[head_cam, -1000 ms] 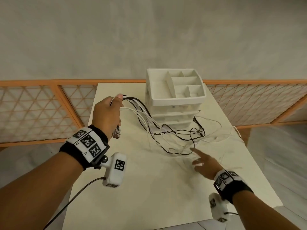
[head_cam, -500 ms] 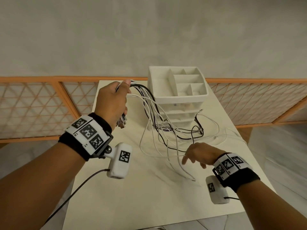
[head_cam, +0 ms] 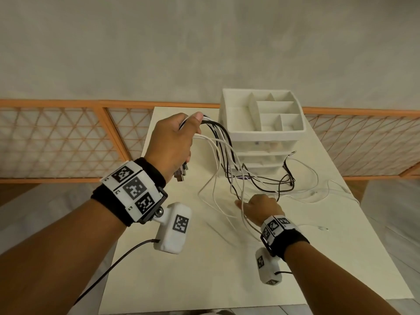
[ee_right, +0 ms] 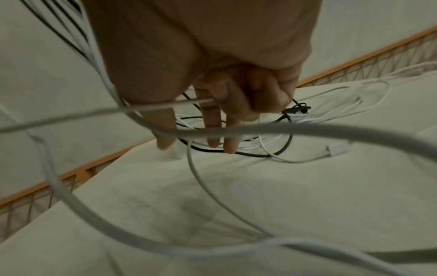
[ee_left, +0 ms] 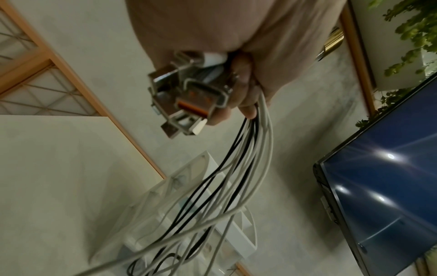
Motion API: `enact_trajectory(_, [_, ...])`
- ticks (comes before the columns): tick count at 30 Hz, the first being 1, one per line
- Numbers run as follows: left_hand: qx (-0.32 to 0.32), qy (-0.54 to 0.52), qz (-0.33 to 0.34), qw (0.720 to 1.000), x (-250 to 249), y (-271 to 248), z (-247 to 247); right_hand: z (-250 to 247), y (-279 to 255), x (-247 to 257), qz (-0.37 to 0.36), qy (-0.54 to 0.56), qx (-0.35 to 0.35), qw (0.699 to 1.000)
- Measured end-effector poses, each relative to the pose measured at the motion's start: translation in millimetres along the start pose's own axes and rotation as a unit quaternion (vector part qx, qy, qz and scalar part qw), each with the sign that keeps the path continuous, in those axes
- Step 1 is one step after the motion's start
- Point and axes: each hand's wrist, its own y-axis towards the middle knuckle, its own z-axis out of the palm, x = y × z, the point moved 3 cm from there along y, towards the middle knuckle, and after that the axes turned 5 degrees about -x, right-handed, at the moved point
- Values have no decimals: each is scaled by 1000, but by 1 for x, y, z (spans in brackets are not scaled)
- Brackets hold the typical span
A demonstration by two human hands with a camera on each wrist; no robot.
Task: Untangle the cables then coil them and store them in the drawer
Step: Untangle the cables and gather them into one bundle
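Note:
My left hand (head_cam: 177, 142) is raised left of the white drawer unit (head_cam: 261, 133) and grips a bundle of black and white cables (head_cam: 227, 160) near their ends. Several USB plugs (ee_left: 187, 99) stick out under the fist (ee_left: 236, 104). The strands hang down to a tangle (head_cam: 284, 187) on the table in front of the drawers. My right hand (head_cam: 261, 208) is low among the hanging strands, palm down. Its thumb and two fingers (ee_right: 212, 130) point down fairly straight. A white strand (ee_right: 165, 104) runs across them at the thumb. All drawers look closed.
The cream table (head_cam: 204, 258) has thin white cables trailing to its right side, one end lying loose (head_cam: 322, 228). An orange lattice railing (head_cam: 56, 137) runs behind the table. A dark screen (ee_left: 390, 186) and a plant (ee_left: 413, 28) show in the left wrist view.
My left hand has lifted the bundle higher and farther back. My right hand has left the table surface, moved left and gone in among the hanging strands.

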Motion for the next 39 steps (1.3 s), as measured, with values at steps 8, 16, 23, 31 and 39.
enact_trajectory(8, [-69, 89, 27, 993, 39, 15, -17, -54, 3, -18, 27, 275, -112, 955])
enact_trajectory(16, [43, 285, -39, 957, 111, -8, 13, -191, -40, -14, -96, 603, -315, 727])
enact_trajectory(23, [-11, 250, -70, 966, 113, 5, 0, -183, -34, -80, 88, 478, -425, 763])
enact_trajectory(31, [-13, 63, -59, 996, 63, 7, -12, -119, -14, -128, 216, 327, -239, 888])
enact_trajectory(39, [105, 7, -43, 994, 19, -11, 21, -136, -65, 19, -202, 345, -250, 882])
